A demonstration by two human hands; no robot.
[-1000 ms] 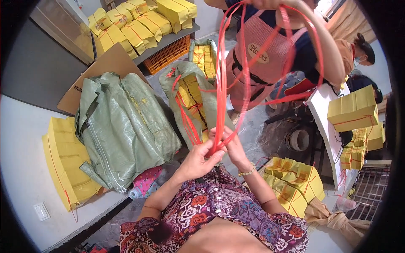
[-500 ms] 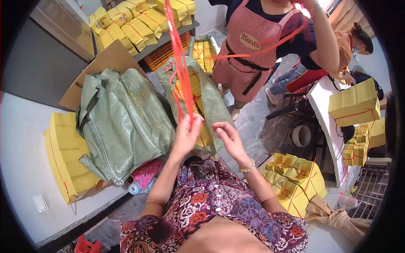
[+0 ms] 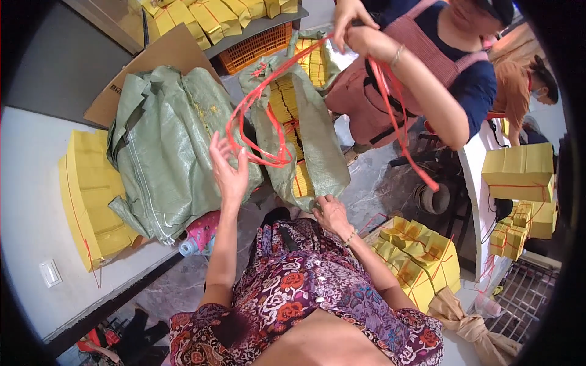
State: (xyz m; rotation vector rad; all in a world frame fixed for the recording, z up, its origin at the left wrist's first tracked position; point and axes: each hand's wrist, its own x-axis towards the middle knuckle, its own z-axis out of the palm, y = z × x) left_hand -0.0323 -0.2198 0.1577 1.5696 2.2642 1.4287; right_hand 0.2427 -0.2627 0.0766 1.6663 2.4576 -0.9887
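A loop of red plastic cord [image 3: 282, 137] hangs in the air over an open green woven sack [image 3: 320, 140]. My left hand [image 3: 231, 174] is raised beside the loop, its fingers apart and at the cord; no closed grip on it shows. At the sack's near edge, my right hand [image 3: 331, 213] has its fingers bent over the rim and holds it. Inside the sack lie yellow paper bundles [image 3: 285, 104] tied with red cord. A co-worker's hands [image 3: 360, 33] hold the other part of the cord, with loose strands hanging below.
A bulging green sack [image 3: 177, 146] leans at left against a cardboard sheet [image 3: 152, 70]. Large yellow bundles [image 3: 94, 195] stand by the wall, and more bundles [image 3: 415, 253] sit at my right. A white table [image 3: 473, 177] and a bucket [image 3: 433, 198] are beyond; the co-worker [image 3: 421, 73] stands close.
The cord has gone from hanging taut at my left hand to a loose loop. My hands have parted, the right one down to the sack's rim. The co-worker has bent nearer.
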